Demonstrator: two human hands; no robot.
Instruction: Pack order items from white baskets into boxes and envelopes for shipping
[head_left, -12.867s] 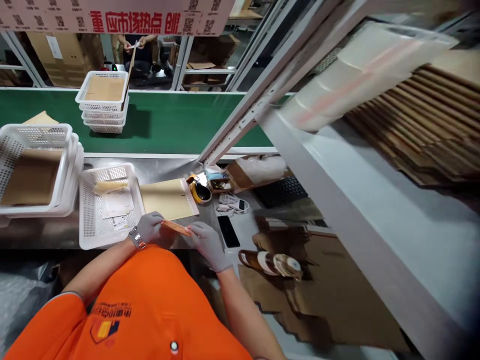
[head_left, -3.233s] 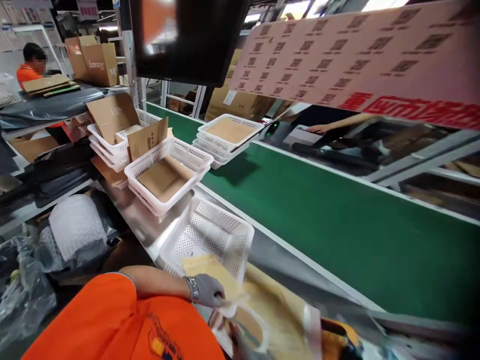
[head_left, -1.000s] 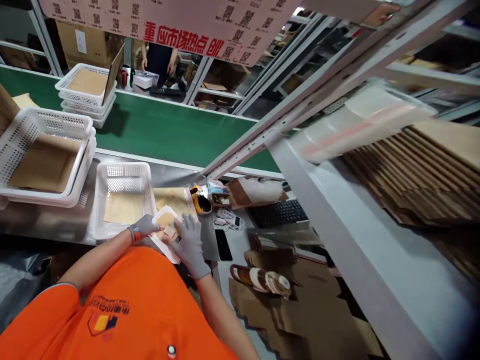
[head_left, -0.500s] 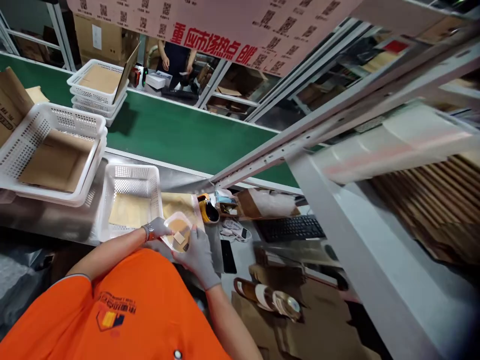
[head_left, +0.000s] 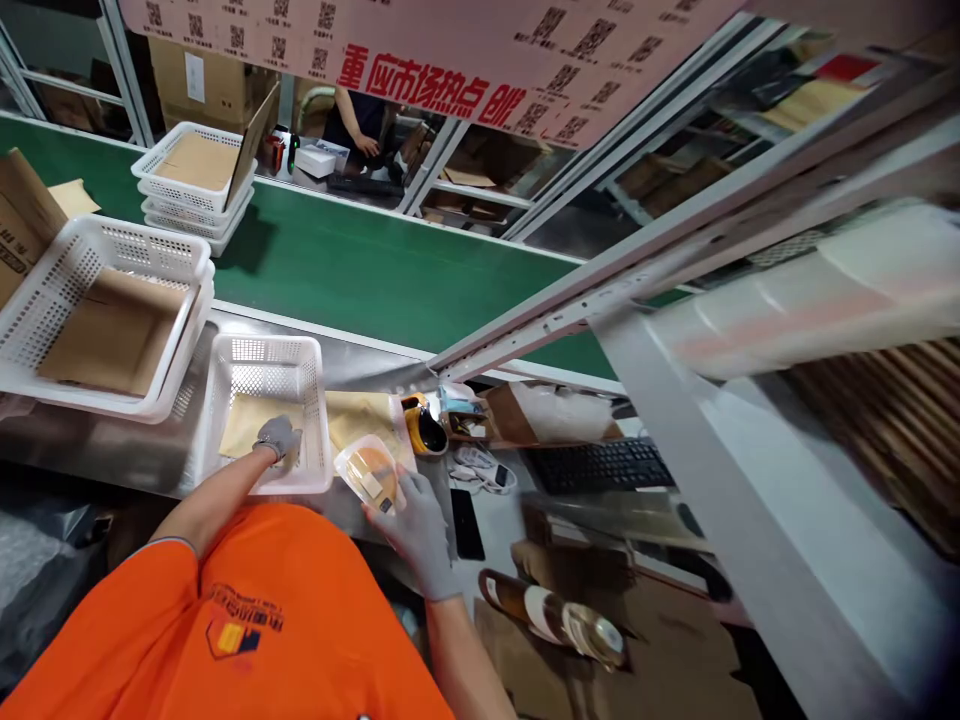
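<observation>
My right hand, in a grey glove, holds a clear-wrapped packet with an orange item and a small label just above the steel bench. My left hand, also gloved, reaches into the small white perforated basket and rests on a yellow padded envelope lying inside; its fingers look curled on the envelope. Another yellow envelope lies on the bench between the basket and a yellow tape dispenser.
Stacked white baskets with cardboard stand at left, more baskets on the green conveyor. A phone, keyboard, tape rolls and flat cardboard lie at right. Another person stands beyond the belt.
My left hand has let go of the packet and moved left into the small basket onto the envelope. My right hand keeps the packet and has shifted it slightly right.
</observation>
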